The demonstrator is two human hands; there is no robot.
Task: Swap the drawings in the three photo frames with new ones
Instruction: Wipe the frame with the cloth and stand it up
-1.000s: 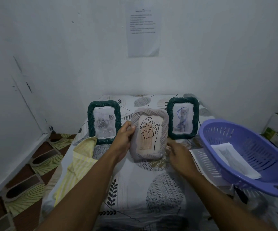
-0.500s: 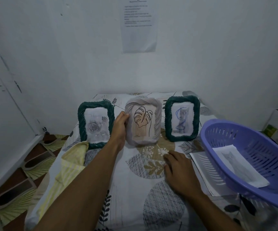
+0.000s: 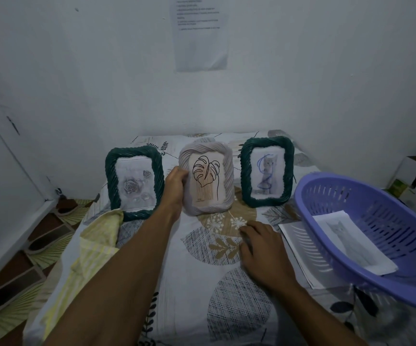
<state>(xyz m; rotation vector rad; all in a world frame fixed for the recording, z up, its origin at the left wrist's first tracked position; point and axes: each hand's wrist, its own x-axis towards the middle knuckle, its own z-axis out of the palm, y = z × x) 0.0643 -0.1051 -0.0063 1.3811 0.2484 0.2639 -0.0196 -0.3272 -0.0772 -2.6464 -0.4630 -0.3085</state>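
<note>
Grips the grey frame (image 3: 206, 182) by its left edge with the left hand (image 3: 175, 182), fingers curled round the rim. Stands upright on the worktop (image 3: 197, 300) between left green frame (image 3: 134, 182) and right green frame (image 3: 267, 174). Rests the right hand (image 3: 264, 248) on the worktop, fingers relaxed, grasping nothing. Probably lifting or setting down; cannot tell which. Next calls for the right hand at the frame's back, or at the drawing (image 3: 351, 242) in the basket (image 3: 401, 216).

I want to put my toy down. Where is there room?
The patterned cloth between the left hand and right hand is bare, before the grey frame. Crowded: left green frame, right green frame, yellow cloth leftward, papers and purple basket rightward.
</note>
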